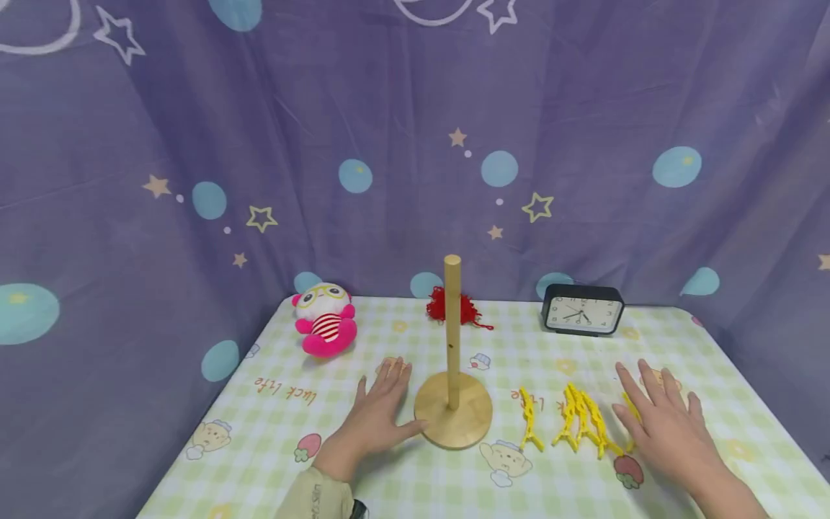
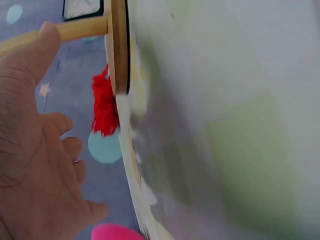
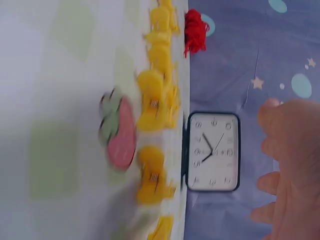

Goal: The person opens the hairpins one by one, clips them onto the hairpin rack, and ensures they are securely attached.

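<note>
A round wooden base with an upright wooden pole stands mid-table. My left hand is spread just left of it, palm down, holding nothing. Its thumb tip overlaps the base's edge in the head view; whether they touch I cannot tell. Several yellow plastic clips are lined up right of the stand, with one clip a little apart. Over the right end of that row, my right hand extends with fingers spread and nothing held, partly hiding another clip. The right wrist view shows yellow clips beside this hand.
At the back left sits a pink-and-white plush toy. A red yarn bundle lies behind the pole, and a black desk clock stands at the back right. A checked cloth covers the table; a purple curtain hangs behind.
</note>
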A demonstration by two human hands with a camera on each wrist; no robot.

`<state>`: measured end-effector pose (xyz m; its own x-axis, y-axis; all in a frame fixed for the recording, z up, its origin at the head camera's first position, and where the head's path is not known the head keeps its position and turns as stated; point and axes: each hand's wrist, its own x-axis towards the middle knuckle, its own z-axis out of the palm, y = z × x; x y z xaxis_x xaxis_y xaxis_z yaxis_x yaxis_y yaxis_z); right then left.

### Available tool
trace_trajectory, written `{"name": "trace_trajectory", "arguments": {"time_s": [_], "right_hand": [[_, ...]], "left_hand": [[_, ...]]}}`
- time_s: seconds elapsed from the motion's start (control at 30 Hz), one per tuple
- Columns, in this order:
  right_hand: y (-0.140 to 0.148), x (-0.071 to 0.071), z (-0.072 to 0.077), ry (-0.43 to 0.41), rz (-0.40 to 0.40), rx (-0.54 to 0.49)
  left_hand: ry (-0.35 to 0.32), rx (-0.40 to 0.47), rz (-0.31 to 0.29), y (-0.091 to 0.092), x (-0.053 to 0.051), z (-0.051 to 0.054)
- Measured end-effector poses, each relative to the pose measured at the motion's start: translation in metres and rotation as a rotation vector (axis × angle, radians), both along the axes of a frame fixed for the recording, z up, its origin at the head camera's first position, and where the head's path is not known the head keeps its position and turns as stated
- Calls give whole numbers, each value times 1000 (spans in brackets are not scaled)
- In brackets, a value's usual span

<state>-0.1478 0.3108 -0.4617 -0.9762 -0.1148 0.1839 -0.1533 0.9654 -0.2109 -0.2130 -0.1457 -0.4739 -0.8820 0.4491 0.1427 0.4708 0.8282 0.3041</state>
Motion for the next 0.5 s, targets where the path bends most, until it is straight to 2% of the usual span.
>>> {"name": "trace_trajectory", "arguments": {"time_s": [0.1, 0.23, 0.5], "right_hand": [[15, 3, -5, 27, 12, 22], [34, 5, -11, -39, -9, 1], [63, 4, -20, -414, -183, -5]], "left_hand": [[-74, -15, -41, 7, -5, 2], [-186, -41, -64, 14, -9, 3], [-352, -38, -74, 15, -14, 0]]}}
